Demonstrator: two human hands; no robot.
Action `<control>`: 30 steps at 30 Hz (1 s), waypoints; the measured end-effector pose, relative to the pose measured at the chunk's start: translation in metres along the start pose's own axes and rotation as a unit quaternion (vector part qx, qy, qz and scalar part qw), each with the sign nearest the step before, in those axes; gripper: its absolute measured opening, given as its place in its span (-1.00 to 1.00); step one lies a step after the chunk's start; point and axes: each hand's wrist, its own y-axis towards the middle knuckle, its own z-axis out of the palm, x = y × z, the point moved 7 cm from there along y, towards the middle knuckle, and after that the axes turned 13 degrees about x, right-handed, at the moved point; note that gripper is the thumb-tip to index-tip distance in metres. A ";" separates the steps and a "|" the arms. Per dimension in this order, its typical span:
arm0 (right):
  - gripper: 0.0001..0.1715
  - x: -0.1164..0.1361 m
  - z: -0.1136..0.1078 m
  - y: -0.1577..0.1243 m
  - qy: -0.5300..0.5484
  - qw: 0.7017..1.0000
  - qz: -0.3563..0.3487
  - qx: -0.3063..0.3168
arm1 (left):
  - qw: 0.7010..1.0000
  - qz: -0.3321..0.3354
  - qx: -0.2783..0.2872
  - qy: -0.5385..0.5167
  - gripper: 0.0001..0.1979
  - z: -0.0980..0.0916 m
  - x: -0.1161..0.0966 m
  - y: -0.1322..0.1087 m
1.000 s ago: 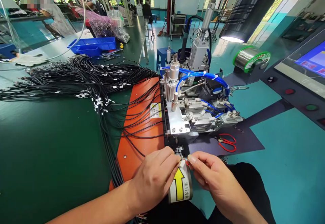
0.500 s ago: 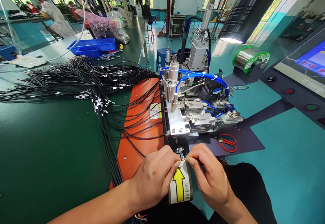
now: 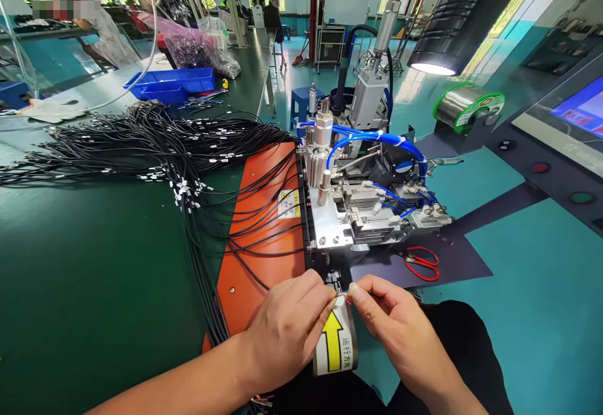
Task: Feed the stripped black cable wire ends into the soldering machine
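- Seemingly, left grip [image 3: 292, 321] is pinched on the base of thin coloured wires [image 3: 345, 296], right grip [image 3: 393, 321] on some of their tips
- Wires span the gap between both grips, an arrow label [image 3: 333, 343] just below
- Probably light, limp, easily nicked; best taken gently near the tips

"What's out along the worktop [image 3: 250, 82]?"

"A blue tray [image 3: 188, 80], with a pink plastic bag [image 3: 181, 41] behind it. A clear bag [image 3: 224, 62] of small pieces sits against the pink one's right side. Just past the tray's right end lies a small yellow item [image 3: 225, 84], perhaps a tape roll, though it's too small to be sure."

"And beyond that?"

"A blue stool [image 3: 299, 98] on the teal floor [image 3: 522, 314]; farther back, a whiteboard [image 3: 349, 0] above a metal rack [image 3: 328, 44]."

"Anyone about?"

"One person [image 3: 110, 38] in pale clothing, upper left."
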 end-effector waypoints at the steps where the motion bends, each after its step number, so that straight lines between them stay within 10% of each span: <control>1: -0.56 0.000 0.000 0.001 0.002 1.000 0.001 -0.001 | 1.000 -0.001 0.000 0.002 -0.81 0.000 0.000 0.000; 30: -0.57 0.007 -0.005 0.006 -0.121 0.991 0.017 -0.053 | 0.997 -0.006 0.017 0.072 -0.80 0.007 0.001 0.000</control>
